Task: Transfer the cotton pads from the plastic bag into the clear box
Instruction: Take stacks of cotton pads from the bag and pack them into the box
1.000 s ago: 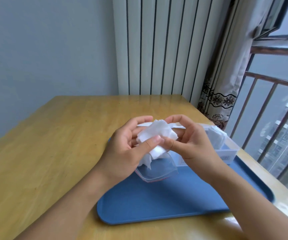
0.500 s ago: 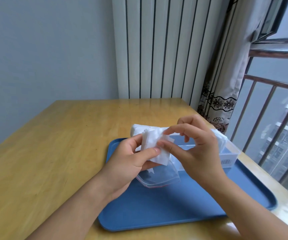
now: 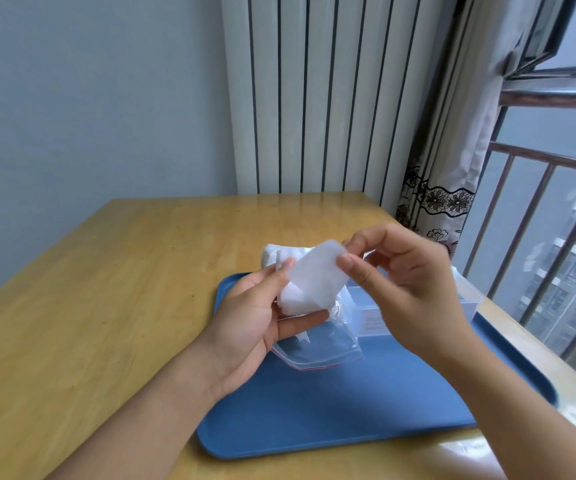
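My left hand (image 3: 255,327) holds a loose stack of white cotton pads (image 3: 300,303) above the blue tray (image 3: 349,410). Thumb and forefinger of my right hand (image 3: 408,289) pinch the right end of the top cotton pad (image 3: 317,271), which lifts off the stack. The clear plastic bag (image 3: 317,351), with a red strip at its mouth, hangs below my left hand. Behind my right hand stands the clear box (image 3: 466,299), mostly hidden, with white pads showing inside.
A white wad (image 3: 279,254) lies on the wooden table (image 3: 106,306) just beyond the tray. A radiator and a curtain stand behind the table. A railed window runs along the right side.
My right hand has peeled the top pad up and to the right, away from the stack. Both hands sit a little higher over the tray than before.
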Motion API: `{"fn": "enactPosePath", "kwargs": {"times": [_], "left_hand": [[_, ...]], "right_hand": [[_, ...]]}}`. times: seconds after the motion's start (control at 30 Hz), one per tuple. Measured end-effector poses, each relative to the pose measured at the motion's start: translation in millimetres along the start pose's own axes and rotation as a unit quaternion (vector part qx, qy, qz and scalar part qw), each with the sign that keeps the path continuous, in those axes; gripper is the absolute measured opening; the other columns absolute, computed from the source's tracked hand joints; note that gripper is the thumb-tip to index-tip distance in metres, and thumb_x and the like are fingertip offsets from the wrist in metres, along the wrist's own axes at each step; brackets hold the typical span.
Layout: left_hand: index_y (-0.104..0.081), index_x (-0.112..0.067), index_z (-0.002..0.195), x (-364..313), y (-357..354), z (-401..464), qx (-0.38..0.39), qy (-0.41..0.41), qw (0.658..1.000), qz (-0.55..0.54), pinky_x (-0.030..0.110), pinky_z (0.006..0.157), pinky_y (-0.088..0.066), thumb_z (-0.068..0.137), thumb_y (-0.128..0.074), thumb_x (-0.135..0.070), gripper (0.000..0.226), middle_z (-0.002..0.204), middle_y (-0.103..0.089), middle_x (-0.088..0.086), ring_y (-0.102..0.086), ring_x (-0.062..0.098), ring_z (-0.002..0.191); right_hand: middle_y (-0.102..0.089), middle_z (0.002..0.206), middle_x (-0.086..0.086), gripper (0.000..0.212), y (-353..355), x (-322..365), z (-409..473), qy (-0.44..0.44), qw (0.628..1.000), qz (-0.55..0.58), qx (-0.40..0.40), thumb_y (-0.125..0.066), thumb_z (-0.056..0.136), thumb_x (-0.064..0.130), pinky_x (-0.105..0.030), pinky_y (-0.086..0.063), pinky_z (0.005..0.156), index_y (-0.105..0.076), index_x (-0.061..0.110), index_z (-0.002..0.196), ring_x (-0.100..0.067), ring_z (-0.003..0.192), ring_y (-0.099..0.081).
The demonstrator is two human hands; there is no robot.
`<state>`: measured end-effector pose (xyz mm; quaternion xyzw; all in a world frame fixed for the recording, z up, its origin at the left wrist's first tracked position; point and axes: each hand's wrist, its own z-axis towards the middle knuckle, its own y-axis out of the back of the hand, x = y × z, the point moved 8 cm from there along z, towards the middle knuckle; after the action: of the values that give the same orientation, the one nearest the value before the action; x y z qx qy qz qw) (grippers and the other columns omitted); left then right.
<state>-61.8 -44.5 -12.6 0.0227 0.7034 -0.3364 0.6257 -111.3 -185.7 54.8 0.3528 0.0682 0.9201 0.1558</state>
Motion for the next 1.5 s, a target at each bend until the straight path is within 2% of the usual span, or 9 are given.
{"fn": "enactPosePath", "kwargs": {"times": [0.13, 0.33, 0.5, 0.67, 0.9, 1.0, 1.2, 1.33, 1.5], "left_hand": [[-0.066, -0.012, 0.125, -0.1, -6.2, -2.5, 0.03, -0.013, 0.994, 0.1, 0.025, 0.072, -0.058, 0.104, -0.047, -0.021, 0.03, 0.114, -0.075, 0.008, -0.073, 0.016, 0.099], [-0.07, -0.02, 0.122, 3.4, -11.3, -3.4, 0.059, -0.017, 0.986, 0.152, 0.033, 0.084, -0.059, 0.103, -0.047, -0.027, 0.031, 0.12, -0.073, 0.004, -0.07, 0.018, 0.11], [-0.07, -0.017, 0.122, 4.7, -12.6, -4.5, 0.067, 0.0, 0.989, 0.13, 0.032, 0.078, -0.059, 0.096, -0.048, -0.035, 0.038, 0.119, -0.074, 0.007, -0.07, 0.02, 0.109], [-0.069, -0.012, 0.117, 4.7, -14.7, -7.2, 0.08, 0.017, 0.991, 0.102, 0.032, 0.073, -0.061, 0.084, -0.051, -0.039, 0.047, 0.113, -0.076, 0.011, -0.073, 0.023, 0.102], [-0.067, -0.014, 0.123, 8.3, -12.4, -6.4, 0.08, 0.035, 0.989, 0.121, 0.034, 0.079, -0.061, 0.103, -0.041, -0.025, 0.035, 0.119, -0.074, 0.01, -0.072, 0.021, 0.103], [-0.067, -0.013, 0.124, 8.2, -12.5, -6.5, 0.081, 0.032, 0.989, 0.118, 0.036, 0.081, -0.061, 0.098, -0.046, -0.029, 0.037, 0.12, -0.073, 0.012, -0.072, 0.023, 0.105], [-0.063, -0.011, 0.128, 9.0, -13.2, -5.6, 0.074, 0.037, 0.992, 0.092, 0.04, 0.084, -0.06, 0.092, -0.045, -0.039, 0.049, 0.123, -0.071, 0.014, -0.069, 0.027, 0.112], [-0.065, -0.01, 0.123, 9.6, -11.3, -5.6, 0.059, 0.036, 0.991, 0.112, 0.038, 0.081, -0.062, 0.104, -0.038, -0.029, 0.039, 0.118, -0.074, 0.013, -0.072, 0.024, 0.105], [-0.066, -0.015, 0.127, 8.8, -10.0, -3.9, 0.065, 0.019, 0.988, 0.141, 0.037, 0.082, -0.06, 0.094, -0.049, -0.054, 0.053, 0.12, -0.073, 0.011, -0.07, 0.025, 0.111]], "right_hand": [[-0.068, 0.064, 0.007, 0.006, -4.9, 4.9, 4.6, -0.072, 0.982, 0.162, 0.063, -0.07, 0.078, 0.002, -0.012, -0.047, 0.058, -0.066, 0.002, 0.083, -0.002, 0.056, -0.059], [-0.07, 0.065, 0.006, 0.004, -3.8, -12.1, 4.6, -0.1, 0.99, 0.085, 0.058, -0.076, 0.079, 0.004, -0.014, -0.047, 0.058, -0.073, 0.005, 0.08, -0.002, 0.057, -0.058], [-0.068, 0.068, 0.002, 0.011, -3.3, -12.9, 4.5, -0.095, 0.991, 0.06, 0.077, -0.075, 0.083, -0.003, -0.016, -0.047, 0.058, -0.073, 0.008, 0.079, -0.004, 0.058, -0.055], [-0.064, 0.068, 0.001, 0.001, -8.6, -7.2, 4.8, -0.108, 0.978, 0.128, 0.123, -0.069, 0.081, 0.006, -0.015, -0.044, 0.058, -0.069, 0.005, 0.08, -0.003, 0.06, -0.053], [-0.066, 0.065, 0.0, 0.002, -9.0, -13.2, 4.3, -0.103, 0.984, 0.105, 0.101, -0.072, 0.08, 0.008, -0.015, -0.041, 0.055, -0.071, 0.008, 0.079, -0.006, 0.058, -0.053], [-0.066, 0.067, -0.01, 0.008, -7.1, -12.8, 4.6, -0.087, 0.989, 0.083, 0.086, -0.074, 0.083, 0.004, -0.016, -0.04, 0.054, -0.072, 0.011, 0.079, -0.007, 0.057, -0.052], [-0.064, 0.066, 0.003, 0.016, -8.2, -17.6, 3.9, -0.09, 0.991, 0.05, 0.086, -0.073, 0.086, -0.004, -0.009, -0.035, 0.053, -0.071, 0.011, 0.08, -0.002, 0.052, -0.048], [-0.059, 0.065, -0.015, 0.02, -8.5, -19.2, 3.9, -0.091, 0.991, 0.056, 0.082, -0.073, 0.086, -0.004, -0.015, -0.031, 0.049, -0.072, 0.014, 0.076, -0.005, 0.05, -0.04], [-0.057, 0.061, 0.006, 0.016, -10.3, -21.6, 3.0, -0.1, 0.99, 0.053, 0.089, -0.072, 0.087, -0.004, -0.016, -0.031, 0.048, -0.071, 0.01, 0.078, -0.004, 0.049, -0.038]]}}
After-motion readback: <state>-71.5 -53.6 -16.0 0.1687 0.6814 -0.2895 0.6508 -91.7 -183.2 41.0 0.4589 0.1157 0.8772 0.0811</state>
